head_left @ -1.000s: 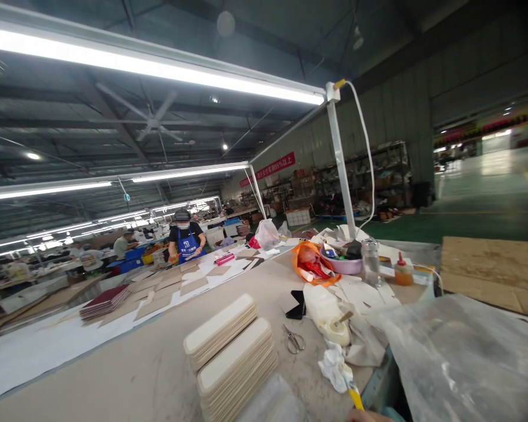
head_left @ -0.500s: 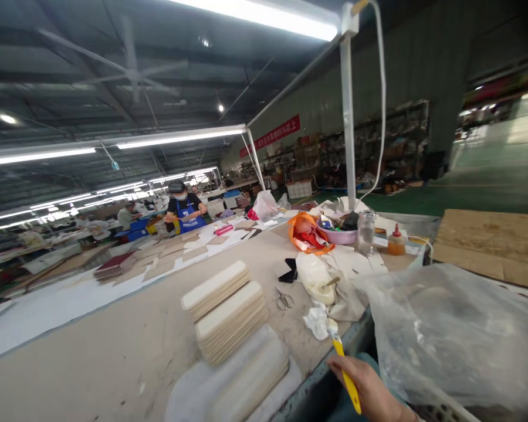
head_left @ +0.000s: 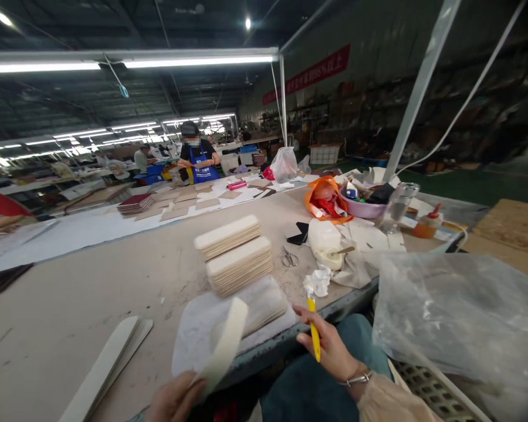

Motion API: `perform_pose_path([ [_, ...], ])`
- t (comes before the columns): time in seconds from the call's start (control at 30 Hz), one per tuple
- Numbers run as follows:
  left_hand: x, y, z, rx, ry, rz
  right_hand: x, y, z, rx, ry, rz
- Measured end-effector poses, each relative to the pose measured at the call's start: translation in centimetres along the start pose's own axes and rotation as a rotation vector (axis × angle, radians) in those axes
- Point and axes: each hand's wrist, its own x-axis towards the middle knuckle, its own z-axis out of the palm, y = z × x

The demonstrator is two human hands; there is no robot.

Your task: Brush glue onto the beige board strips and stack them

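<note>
My left hand (head_left: 176, 397), smeared by motion at the bottom edge, grips a long cream strip with a rounded end (head_left: 229, 337). In my right hand (head_left: 330, 346) is a yellow-handled brush (head_left: 314, 331), its bristles close to a crumpled white wad (head_left: 320, 280) at the table's edge. Under the raised strip lies a stack of similar pieces (head_left: 266, 305) on a translucent white sheet (head_left: 185, 334). Two more stacks of cream pieces stand just behind, a nearer one (head_left: 240, 266) and a farther one (head_left: 226, 234). Overlapping pale strips (head_left: 110, 363) rest at the left.
Scissors (head_left: 289, 258) and an open cream container (head_left: 325, 243) lie right of the stacks. Farther right are an orange bag (head_left: 310, 202), a purple basin (head_left: 365, 209), a clear jar (head_left: 398, 208) and a glue bottle (head_left: 427, 223). Clear plastic (head_left: 457, 310) hangs nearby. A co-worker (head_left: 199, 155) stands across the table.
My left hand has come into view with a cream strip. The view has tilted down and shifted, showing pale strips at the left. My right hand still holds the brush near the white wad.
</note>
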Motion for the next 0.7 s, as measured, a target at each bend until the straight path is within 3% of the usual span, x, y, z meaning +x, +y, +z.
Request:
perform_pose_path([
  [0.13,1.6,4.8,6.0,-0.135,-0.207,0.065,0.8,-1.6,1.9,0.251,-0.081,0.051],
  [0.2,2.0,6.0,7.4,-0.254,-0.295,0.033,0.8,-1.5,2.1,0.304,-0.083,0.118],
  [0.3,2.1,5.7,7.9,-0.461,-0.348,-0.081,0.8,-0.5,2.0,0.268,-0.046,0.212],
  [0.53,3.5,0.2,6.2,-0.826,-0.068,-0.3,3.9,2.1,3.1,-0.114,0.148,0.209],
  [0.7,6.6,-1.4,4.8,-0.679,0.23,-0.463,7.6,3.1,5.0,-0.207,0.189,0.225],
])
